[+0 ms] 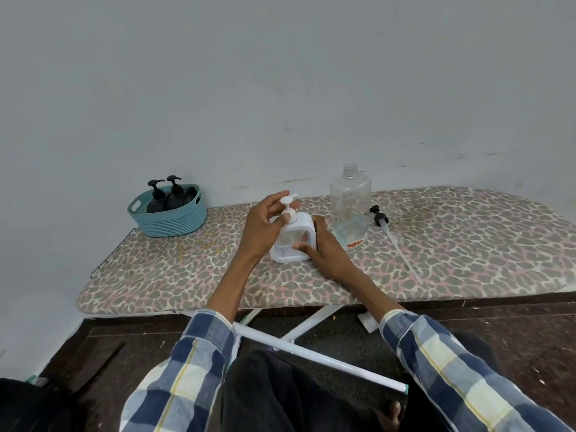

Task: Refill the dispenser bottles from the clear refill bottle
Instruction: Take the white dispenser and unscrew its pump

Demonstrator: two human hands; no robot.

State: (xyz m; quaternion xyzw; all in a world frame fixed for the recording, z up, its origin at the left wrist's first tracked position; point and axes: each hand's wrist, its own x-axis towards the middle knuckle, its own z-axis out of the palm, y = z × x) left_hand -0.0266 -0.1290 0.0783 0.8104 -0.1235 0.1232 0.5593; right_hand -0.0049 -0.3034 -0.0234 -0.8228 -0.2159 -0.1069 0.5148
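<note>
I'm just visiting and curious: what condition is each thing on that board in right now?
White dispenser bottle: upright, pump on top.
Left hand: fingers pinch the white pump.
Right hand: holds the bottle's side.
Clear refill bottle: upright, uncapped, little liquid left at the bottom.
Black pump with tube: removed, lying on the board.
Two black dispenser bottles: upright in the basket, pumps on.
Teal basket: upright at the board's end.

- ironing board [187,275], leopard-print cover
- teal basket [168,221] at far left corner
- white dispenser bottle [293,241] mid-board
- clear refill bottle [350,210] just right of it, cap off
- black pump [392,238] lying beside the refill bottle
</note>
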